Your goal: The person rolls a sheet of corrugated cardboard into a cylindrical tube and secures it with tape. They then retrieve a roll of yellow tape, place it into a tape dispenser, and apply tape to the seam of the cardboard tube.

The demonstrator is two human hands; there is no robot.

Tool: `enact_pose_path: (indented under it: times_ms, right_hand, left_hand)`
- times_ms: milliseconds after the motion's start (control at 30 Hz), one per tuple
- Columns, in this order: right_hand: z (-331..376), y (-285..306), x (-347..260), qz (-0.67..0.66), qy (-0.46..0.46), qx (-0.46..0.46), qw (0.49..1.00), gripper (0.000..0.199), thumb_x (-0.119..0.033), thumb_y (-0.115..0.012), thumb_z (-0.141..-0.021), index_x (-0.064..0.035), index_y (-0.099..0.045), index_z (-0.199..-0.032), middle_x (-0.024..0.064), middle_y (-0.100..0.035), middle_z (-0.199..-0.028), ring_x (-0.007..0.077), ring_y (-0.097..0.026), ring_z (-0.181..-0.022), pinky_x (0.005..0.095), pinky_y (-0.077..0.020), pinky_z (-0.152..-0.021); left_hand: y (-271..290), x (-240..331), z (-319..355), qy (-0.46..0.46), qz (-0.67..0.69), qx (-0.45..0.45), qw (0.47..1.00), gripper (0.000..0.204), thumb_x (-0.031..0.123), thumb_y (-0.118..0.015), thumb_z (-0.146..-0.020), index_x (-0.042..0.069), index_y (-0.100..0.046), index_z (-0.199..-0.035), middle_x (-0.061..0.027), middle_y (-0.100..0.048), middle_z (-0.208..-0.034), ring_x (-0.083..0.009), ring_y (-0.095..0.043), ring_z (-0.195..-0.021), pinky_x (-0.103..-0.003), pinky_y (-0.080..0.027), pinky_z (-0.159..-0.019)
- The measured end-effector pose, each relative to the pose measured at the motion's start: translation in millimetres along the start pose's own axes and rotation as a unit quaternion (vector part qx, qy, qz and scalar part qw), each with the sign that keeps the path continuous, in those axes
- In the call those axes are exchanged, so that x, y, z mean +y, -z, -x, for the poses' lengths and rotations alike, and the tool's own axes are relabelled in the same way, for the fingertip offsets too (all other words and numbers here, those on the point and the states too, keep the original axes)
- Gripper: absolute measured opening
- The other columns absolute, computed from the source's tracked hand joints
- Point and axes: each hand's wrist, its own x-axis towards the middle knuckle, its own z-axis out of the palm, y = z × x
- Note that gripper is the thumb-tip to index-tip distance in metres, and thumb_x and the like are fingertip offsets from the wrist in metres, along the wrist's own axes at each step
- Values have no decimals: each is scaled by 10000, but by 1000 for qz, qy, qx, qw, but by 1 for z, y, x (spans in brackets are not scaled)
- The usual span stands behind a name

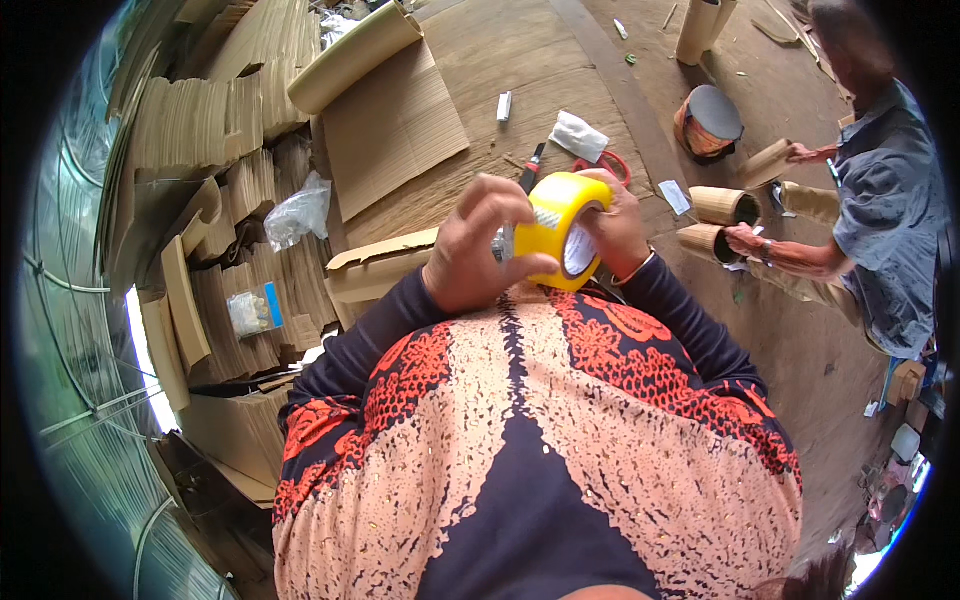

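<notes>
Tape roll: yellow, held up just in front of the chest, between the palms.
Right hand: clasps the roll's right side, fingers bent about its rim near the core.
Left hand: curls at the roll's left side, thumb and fingers apart (whether they pinch a loose end, I cannot tell).
Handling: likely light enough for one grip, firm, hardly fragile; glossy outside, so perhaps slippery, with a sticky underside.
Best hold: probably rim and core, leaving the outer face free.
Table: bears a cutter, a red-handled tool and a white packet just beyond.
</notes>
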Motion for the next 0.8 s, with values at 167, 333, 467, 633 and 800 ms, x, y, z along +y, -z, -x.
enact_pose_path:
  times_ms: [167,333,467,633,800]
  right_hand:
    - [5,-8,-4,-137,18,43,989,328,-95,-641,-945,13,-595,-1251,76,-692,-1130,148,-670,-997,295,-550,-863]
    - [3,-15,5,-53,81,104,990,369,-72,-626,-928,33,-580,-1279,112,-686,-1148,181,-674,-1016,313,-550,-892]
    - [7,-19,5,88,208,113,967,430,-62,-647,-896,46,-575,-1307,144,-670,-1176,216,-675,-1049,328,-551,-903]
    - [18,-19,-5,102,200,102,969,537,58,-714,-848,-1,-573,-1363,146,-685,-1223,219,-677,-1099,324,-545,-942]
    - [30,-18,-23,237,256,59,935,632,-84,-776,-824,4,-536,-1402,167,-640,-1274,253,-630,-1180,374,-501,-1014]
  left_hand:
    - [-5,-16,18,355,485,-101,793,566,266,-670,-1017,-16,-466,-1463,-121,-584,-1403,-196,-548,-1297,-368,-439,-1107]
    - [-20,-26,24,360,627,-31,690,447,270,-598,-1057,-8,-524,-1399,-114,-630,-1327,-204,-586,-1244,-377,-452,-1082]
    - [-21,-24,27,364,672,23,645,356,260,-635,-1031,11,-585,-1279,-102,-663,-1223,-212,-615,-1172,-376,-459,-1051]
    - [-16,-20,30,392,666,44,633,297,251,-663,-1009,25,-607,-1193,-98,-678,-1152,-215,-642,-1106,-384,-493,-1009]
    - [-7,-23,39,404,646,50,645,307,272,-690,-987,25,-627,-1156,-95,-699,-1099,-215,-687,-995,-373,-559,-903]
